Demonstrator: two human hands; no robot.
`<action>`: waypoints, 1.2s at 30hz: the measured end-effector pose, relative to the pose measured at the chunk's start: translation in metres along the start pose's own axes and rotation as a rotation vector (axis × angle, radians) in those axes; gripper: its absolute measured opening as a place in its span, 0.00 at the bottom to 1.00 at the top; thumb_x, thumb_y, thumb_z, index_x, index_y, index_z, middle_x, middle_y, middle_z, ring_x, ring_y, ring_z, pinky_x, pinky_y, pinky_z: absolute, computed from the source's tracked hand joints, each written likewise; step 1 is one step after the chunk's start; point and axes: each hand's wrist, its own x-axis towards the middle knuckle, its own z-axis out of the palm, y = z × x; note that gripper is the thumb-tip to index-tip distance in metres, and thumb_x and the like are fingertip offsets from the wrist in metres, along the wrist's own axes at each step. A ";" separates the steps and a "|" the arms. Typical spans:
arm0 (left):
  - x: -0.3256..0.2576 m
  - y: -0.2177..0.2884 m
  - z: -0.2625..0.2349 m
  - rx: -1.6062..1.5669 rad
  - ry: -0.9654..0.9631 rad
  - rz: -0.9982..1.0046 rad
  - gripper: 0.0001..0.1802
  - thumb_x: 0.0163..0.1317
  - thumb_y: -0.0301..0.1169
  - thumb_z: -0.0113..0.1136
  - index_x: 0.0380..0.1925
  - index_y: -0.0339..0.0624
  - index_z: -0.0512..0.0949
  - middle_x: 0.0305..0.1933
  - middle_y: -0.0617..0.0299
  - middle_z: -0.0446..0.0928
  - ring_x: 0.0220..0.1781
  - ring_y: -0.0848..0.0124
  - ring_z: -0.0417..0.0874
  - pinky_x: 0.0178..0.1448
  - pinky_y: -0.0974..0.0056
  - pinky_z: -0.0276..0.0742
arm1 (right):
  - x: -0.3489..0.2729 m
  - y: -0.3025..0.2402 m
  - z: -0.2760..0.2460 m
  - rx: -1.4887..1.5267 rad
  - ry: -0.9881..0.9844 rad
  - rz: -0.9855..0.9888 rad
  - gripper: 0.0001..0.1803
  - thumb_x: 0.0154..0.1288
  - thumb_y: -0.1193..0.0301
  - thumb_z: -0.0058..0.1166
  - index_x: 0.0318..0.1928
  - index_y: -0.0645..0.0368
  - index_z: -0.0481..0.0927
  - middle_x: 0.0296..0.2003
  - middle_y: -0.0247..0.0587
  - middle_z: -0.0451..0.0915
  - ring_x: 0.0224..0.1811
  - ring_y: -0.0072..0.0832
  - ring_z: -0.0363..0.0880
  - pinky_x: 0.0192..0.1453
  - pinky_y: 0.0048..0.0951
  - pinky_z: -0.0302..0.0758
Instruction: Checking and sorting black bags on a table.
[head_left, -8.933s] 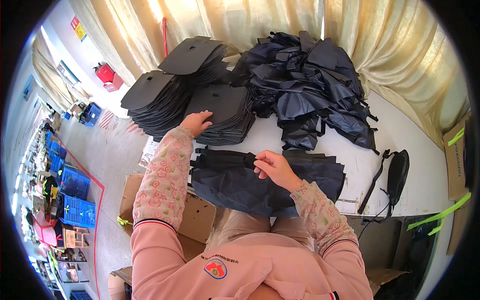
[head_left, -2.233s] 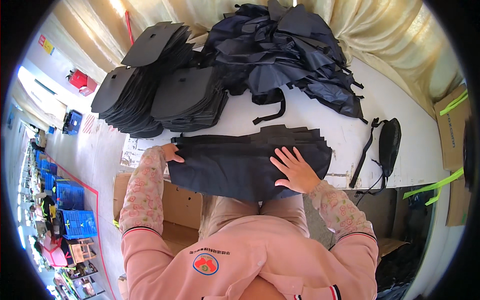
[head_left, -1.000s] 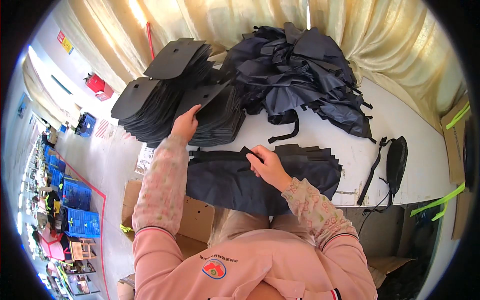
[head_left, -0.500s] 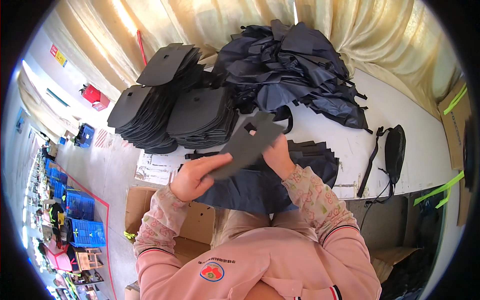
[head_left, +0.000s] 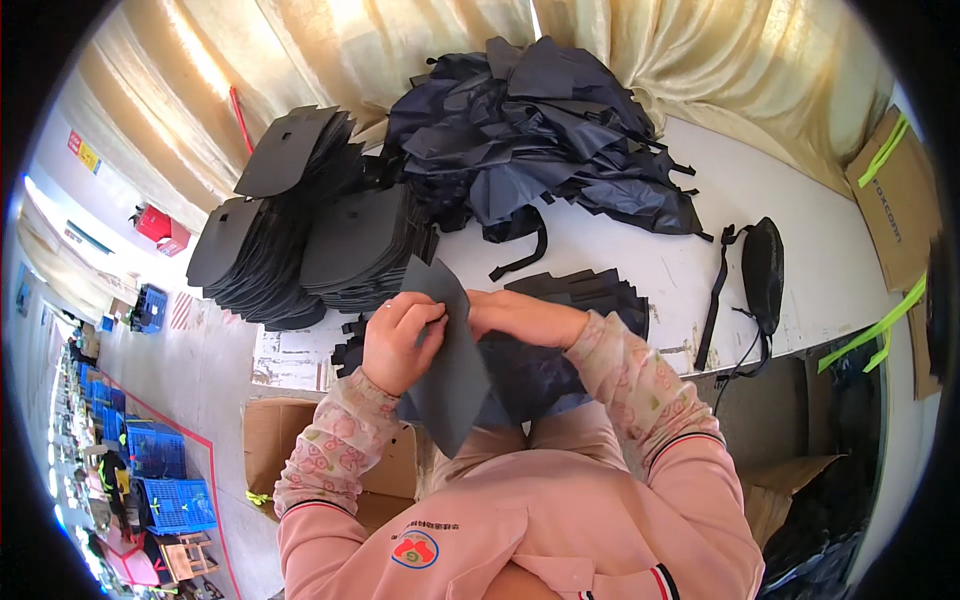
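A thin, dark grey sheet panel [head_left: 447, 385] is held on edge and slightly bent in front of me, over the table's near side. My left hand [head_left: 402, 342] is closed on its left face, thumb and fingers pinching near the upper part. From the other side my right hand [head_left: 520, 318] grips the panel; its fingertips are partly hidden at the panel's edge. Below and behind the hands lie layered black fabric pieces [head_left: 605, 305], draping over the near table edge. Left of the hands stand stacks of similar panels [head_left: 350, 238] with small cut-out slots.
A large heap of black fabric pieces [head_left: 545, 135] fills the back of the white table [head_left: 650, 255]. A black pouch with a strap [head_left: 762, 280] lies at the right. Cardboard boxes [head_left: 270, 440] stand below the table. Curtains [head_left: 720, 60] hang behind; blue crates [head_left: 180, 505] are far left.
The panel has turned from lying slanted to standing on edge, and has come lower and left. My right hand has moved left, close beside my left hand. The view has shifted a little.
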 end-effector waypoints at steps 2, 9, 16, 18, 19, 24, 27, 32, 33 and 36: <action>0.005 0.003 -0.001 0.150 -0.016 0.136 0.11 0.49 0.17 0.65 0.33 0.38 0.77 0.38 0.55 0.77 0.35 0.59 0.80 0.38 0.60 0.75 | -0.013 -0.014 0.000 0.220 -0.036 0.121 0.28 0.73 0.49 0.43 0.53 0.64 0.73 0.47 0.40 0.75 0.51 0.26 0.75 0.57 0.28 0.72; 0.006 -0.004 -0.016 -0.139 -0.085 0.030 0.10 0.51 0.16 0.65 0.32 0.37 0.77 0.31 0.56 0.77 0.34 0.62 0.80 0.40 0.64 0.75 | -0.011 -0.028 -0.020 -0.352 -0.090 0.186 0.25 0.65 0.69 0.56 0.61 0.63 0.71 0.46 0.38 0.80 0.45 0.20 0.76 0.52 0.25 0.74; -0.033 -0.046 -0.090 -0.609 0.057 -0.631 0.04 0.59 0.18 0.60 0.32 0.36 0.75 0.31 0.63 0.76 0.29 0.75 0.79 0.35 0.71 0.75 | -0.033 0.013 -0.077 -0.405 0.146 0.288 0.23 0.61 0.67 0.61 0.55 0.62 0.74 0.31 0.38 0.80 0.33 0.23 0.75 0.38 0.28 0.72; -0.053 -0.062 -0.110 -0.613 0.120 -0.732 0.03 0.60 0.21 0.59 0.30 0.38 0.75 0.29 0.64 0.76 0.26 0.75 0.78 0.33 0.72 0.73 | -0.042 0.029 -0.092 -0.490 0.123 0.271 0.25 0.60 0.66 0.61 0.57 0.61 0.73 0.32 0.41 0.80 0.34 0.26 0.76 0.40 0.30 0.72; -0.060 -0.071 -0.117 -0.671 0.184 -0.801 0.03 0.61 0.23 0.59 0.29 0.40 0.75 0.27 0.65 0.75 0.24 0.76 0.76 0.31 0.73 0.72 | -0.051 0.040 -0.102 -0.624 0.139 0.281 0.25 0.59 0.66 0.61 0.57 0.60 0.74 0.33 0.42 0.80 0.35 0.30 0.77 0.41 0.32 0.73; -0.124 -0.163 -0.173 -0.623 0.183 -1.127 0.03 0.59 0.26 0.61 0.30 0.41 0.76 0.28 0.65 0.76 0.24 0.73 0.76 0.32 0.70 0.73 | -0.098 0.062 -0.114 -1.027 0.318 0.364 0.26 0.58 0.65 0.62 0.58 0.51 0.75 0.41 0.49 0.82 0.45 0.45 0.81 0.49 0.39 0.75; -0.152 -0.202 -0.152 0.006 -0.110 -1.061 0.06 0.58 0.28 0.63 0.33 0.40 0.77 0.32 0.62 0.79 0.31 0.67 0.79 0.38 0.64 0.76 | -0.095 0.047 -0.098 -0.964 0.365 0.316 0.26 0.57 0.64 0.63 0.57 0.50 0.75 0.41 0.49 0.82 0.45 0.46 0.80 0.49 0.41 0.75; -0.029 -0.127 -0.021 -0.121 -0.362 -0.581 0.21 0.58 0.37 0.68 0.50 0.41 0.78 0.53 0.57 0.78 0.57 0.63 0.78 0.62 0.60 0.71 | -0.100 0.024 -0.075 -1.128 0.383 0.306 0.29 0.55 0.64 0.65 0.58 0.50 0.74 0.40 0.47 0.83 0.43 0.44 0.80 0.49 0.40 0.74; -0.006 -0.108 0.001 -0.253 -0.459 -0.497 0.21 0.59 0.37 0.67 0.51 0.42 0.78 0.54 0.58 0.78 0.59 0.66 0.77 0.63 0.61 0.70 | -0.099 0.015 -0.069 -1.176 0.361 0.249 0.31 0.54 0.64 0.65 0.60 0.49 0.72 0.40 0.44 0.83 0.40 0.42 0.80 0.49 0.37 0.73; 0.045 -0.072 0.069 -0.522 -0.825 -0.423 0.24 0.61 0.35 0.65 0.56 0.38 0.74 0.57 0.57 0.77 0.60 0.68 0.75 0.66 0.62 0.67 | -0.096 0.000 -0.054 -1.252 0.303 0.244 0.35 0.51 0.64 0.68 0.61 0.47 0.70 0.40 0.41 0.84 0.38 0.38 0.80 0.49 0.36 0.68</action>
